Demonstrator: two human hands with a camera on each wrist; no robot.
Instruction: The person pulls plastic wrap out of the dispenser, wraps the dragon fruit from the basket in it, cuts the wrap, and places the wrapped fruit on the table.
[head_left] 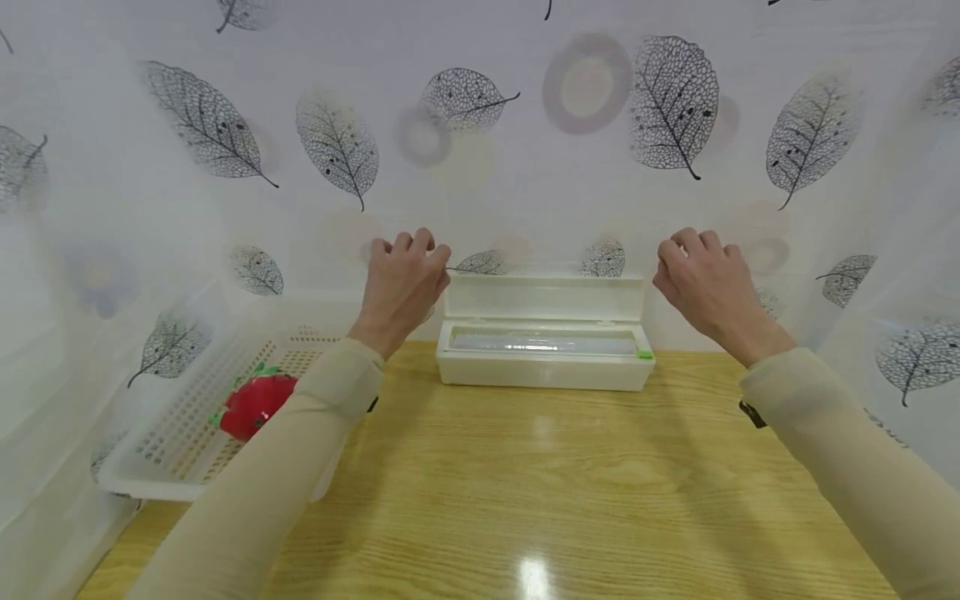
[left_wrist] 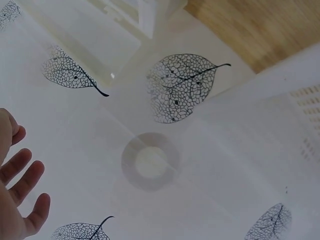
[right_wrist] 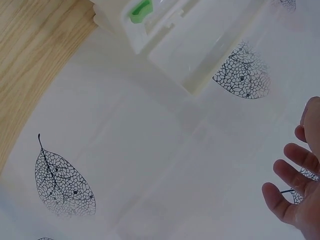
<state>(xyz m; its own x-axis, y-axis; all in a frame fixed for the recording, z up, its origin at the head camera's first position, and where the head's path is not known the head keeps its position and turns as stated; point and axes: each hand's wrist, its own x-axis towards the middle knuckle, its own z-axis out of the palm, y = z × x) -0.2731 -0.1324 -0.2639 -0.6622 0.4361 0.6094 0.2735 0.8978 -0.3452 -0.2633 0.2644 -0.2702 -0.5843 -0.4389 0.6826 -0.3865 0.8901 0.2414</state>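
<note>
A long white plastic-wrap dispenser box (head_left: 545, 371) stands at the far edge of the wooden table with its lid (head_left: 543, 298) raised. Inside lies a shiny clear roll (head_left: 540, 342), and a small green piece (head_left: 644, 354) sits at its right end. My left hand (head_left: 405, 283) hovers in the air left of the lid, fingers loosely bent, holding nothing. On the other side my right hand (head_left: 708, 287) is raised too, its fingers relaxed and bare of any object. Both wrist views show the fingers (left_wrist: 27, 182) (right_wrist: 290, 172) spread slightly apart.
At the left stands a white perforated basket (head_left: 150, 479) with a red, strawberry-like item with green edges (head_left: 258, 406) in it. A pale curtain-like sheet with leaf prints (head_left: 525, 192) hangs behind and beside the wooden table (head_left: 555, 475).
</note>
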